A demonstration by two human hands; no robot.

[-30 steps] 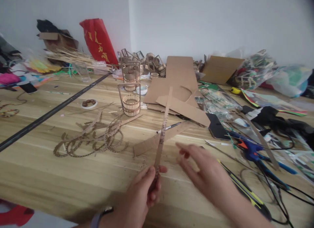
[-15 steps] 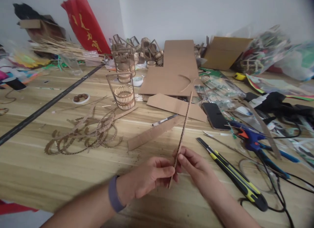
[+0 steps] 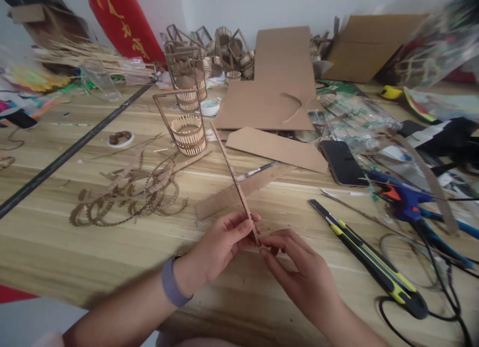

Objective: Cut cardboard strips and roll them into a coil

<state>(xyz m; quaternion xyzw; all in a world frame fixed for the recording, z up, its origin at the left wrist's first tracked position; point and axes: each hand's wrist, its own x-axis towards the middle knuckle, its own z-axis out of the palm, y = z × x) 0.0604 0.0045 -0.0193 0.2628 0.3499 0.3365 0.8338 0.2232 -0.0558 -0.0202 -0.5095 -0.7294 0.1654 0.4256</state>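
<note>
A thin cardboard strip [image 3: 234, 175] slants up and to the left from my two hands, its corrugated edge facing me. My left hand [image 3: 228, 240], with a purple band on the wrist, pinches it near the lower part. At its bottom end the thumb and fingertips of my right hand [image 3: 295, 262] are closed on it. Beneath the strip a flat piece of cardboard [image 3: 209, 207] and a pen [image 3: 258, 170] lie on the wooden table [image 3: 123, 257]. To the right of my right hand rests a yellow and black utility knife [image 3: 370, 262].
Curled cardboard strips [image 3: 127, 197] lie at left beside a small slatted bucket [image 3: 188, 135] with a tall handle. Large cardboard sheets [image 3: 265, 105] stand behind. At right are a phone [image 3: 344, 162], a blue glue gun [image 3: 406, 197] and black cables. A dark rod [image 3: 78, 142] crosses the left side.
The strip has swung from leaning right to leaning left. My right hand has shifted down to its lower end, and my left hand is now above it. The view has tilted slightly.
</note>
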